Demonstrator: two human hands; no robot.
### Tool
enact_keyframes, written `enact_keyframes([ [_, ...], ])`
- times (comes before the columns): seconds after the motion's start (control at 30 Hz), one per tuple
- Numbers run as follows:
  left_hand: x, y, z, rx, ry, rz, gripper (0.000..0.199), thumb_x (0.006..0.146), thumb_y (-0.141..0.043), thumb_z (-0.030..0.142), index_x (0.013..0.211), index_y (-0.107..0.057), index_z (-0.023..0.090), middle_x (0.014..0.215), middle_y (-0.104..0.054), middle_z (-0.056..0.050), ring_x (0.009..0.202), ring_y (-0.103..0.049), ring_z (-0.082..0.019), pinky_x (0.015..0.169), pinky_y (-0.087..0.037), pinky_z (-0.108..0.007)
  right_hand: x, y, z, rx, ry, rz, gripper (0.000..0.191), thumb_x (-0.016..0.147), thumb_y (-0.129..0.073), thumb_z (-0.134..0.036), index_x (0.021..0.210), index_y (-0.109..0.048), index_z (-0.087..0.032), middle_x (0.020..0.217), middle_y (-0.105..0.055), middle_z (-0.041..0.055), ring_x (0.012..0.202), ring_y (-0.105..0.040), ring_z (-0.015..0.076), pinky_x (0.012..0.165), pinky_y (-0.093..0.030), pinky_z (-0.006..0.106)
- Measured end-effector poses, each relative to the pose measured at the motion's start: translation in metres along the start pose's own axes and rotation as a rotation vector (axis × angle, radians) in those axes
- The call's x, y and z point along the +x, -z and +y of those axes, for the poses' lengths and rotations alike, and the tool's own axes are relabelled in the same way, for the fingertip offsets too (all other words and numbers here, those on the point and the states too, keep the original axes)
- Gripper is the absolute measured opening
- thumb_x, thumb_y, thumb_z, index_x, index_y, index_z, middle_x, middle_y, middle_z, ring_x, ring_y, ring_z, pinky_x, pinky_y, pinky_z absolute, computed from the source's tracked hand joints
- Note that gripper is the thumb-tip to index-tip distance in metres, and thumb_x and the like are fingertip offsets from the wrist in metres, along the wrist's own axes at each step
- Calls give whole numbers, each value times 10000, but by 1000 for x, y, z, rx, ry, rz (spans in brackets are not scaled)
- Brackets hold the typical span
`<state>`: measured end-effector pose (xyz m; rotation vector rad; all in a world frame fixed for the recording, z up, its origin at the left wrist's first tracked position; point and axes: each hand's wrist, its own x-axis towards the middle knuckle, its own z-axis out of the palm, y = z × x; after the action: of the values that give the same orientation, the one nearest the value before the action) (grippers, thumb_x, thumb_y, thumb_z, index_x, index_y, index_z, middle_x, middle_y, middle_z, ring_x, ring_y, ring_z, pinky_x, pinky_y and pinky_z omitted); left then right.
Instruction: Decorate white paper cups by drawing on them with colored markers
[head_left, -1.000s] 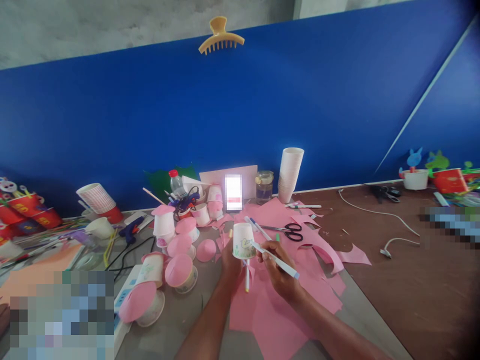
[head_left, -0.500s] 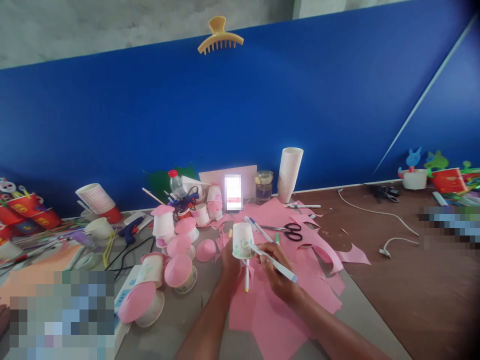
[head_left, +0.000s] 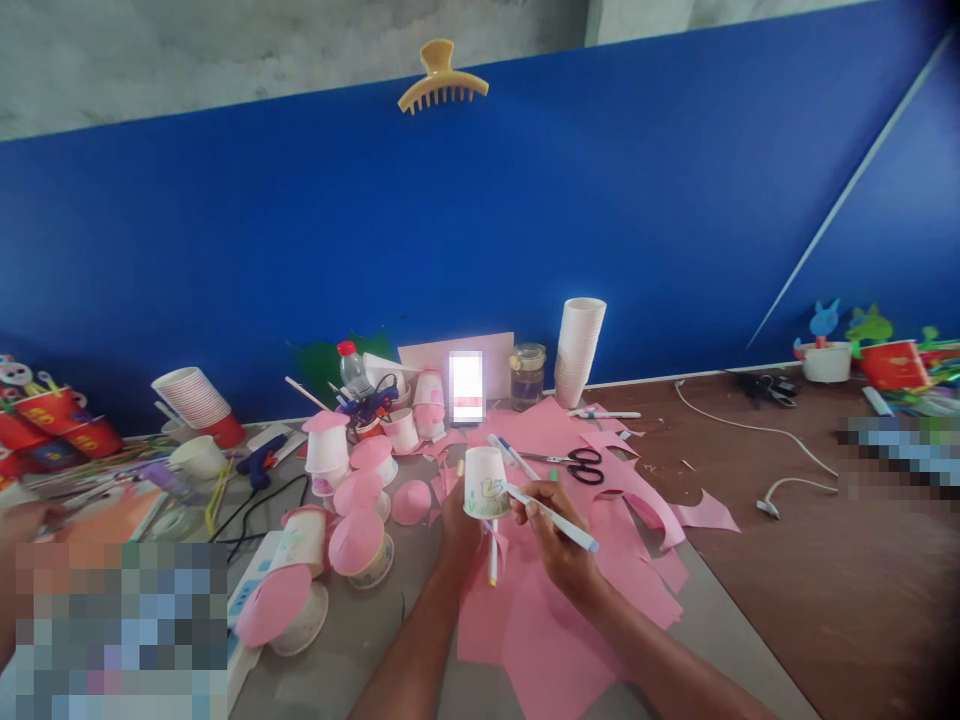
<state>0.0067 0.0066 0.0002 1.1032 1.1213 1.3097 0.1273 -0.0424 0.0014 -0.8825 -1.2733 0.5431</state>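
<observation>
Upside down over the pink paper (head_left: 555, 620), a white paper cup (head_left: 486, 478) shows a yellow duck and green grass drawn on its side. My left hand (head_left: 456, 520) grips this cup from the left and below. A white marker with a light blue end (head_left: 564, 522) is pinched in my right hand (head_left: 551, 535), its tip at the cup's right side near the duck. Below the cup lies another white marker with a yellow end (head_left: 493, 560). Black-handled scissors (head_left: 586, 466) rest on the paper to the right.
Cups with pink cone tops (head_left: 356, 540) stand left of my hands. Behind are a glowing phone (head_left: 466, 386), a glass jar (head_left: 528, 375) and a tall cup stack (head_left: 580, 352). A blue glue gun (head_left: 262, 462) lies left. Another person's arm (head_left: 19, 560) shows at the left edge.
The cup has turned slightly, so the duck sits further right. My right hand and marker have shifted slightly. At the far left, the other person's arm has come further into view.
</observation>
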Motion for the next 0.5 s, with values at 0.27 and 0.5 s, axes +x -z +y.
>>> enact_keyframes([
  [0.27,-1,-2,5,-40,3,5,251,664,-693,269,517,-510,181,539,-498,1,531,-390,-127,505,-327,-267,-3,1,-2,-21,20,-39,197,994,-492,-383,941,-580,-215,712,-630,13,607,-599,152,545,-499,272],
  [0.5,2,0,3,12,-38,41,274,654,-715,300,529,-499,190,524,-475,13,518,-359,-121,488,-312,-265,-4,1,-1,-107,87,-72,163,989,-486,-343,975,-588,-217,771,-619,31,644,-607,159,574,-510,290],
])
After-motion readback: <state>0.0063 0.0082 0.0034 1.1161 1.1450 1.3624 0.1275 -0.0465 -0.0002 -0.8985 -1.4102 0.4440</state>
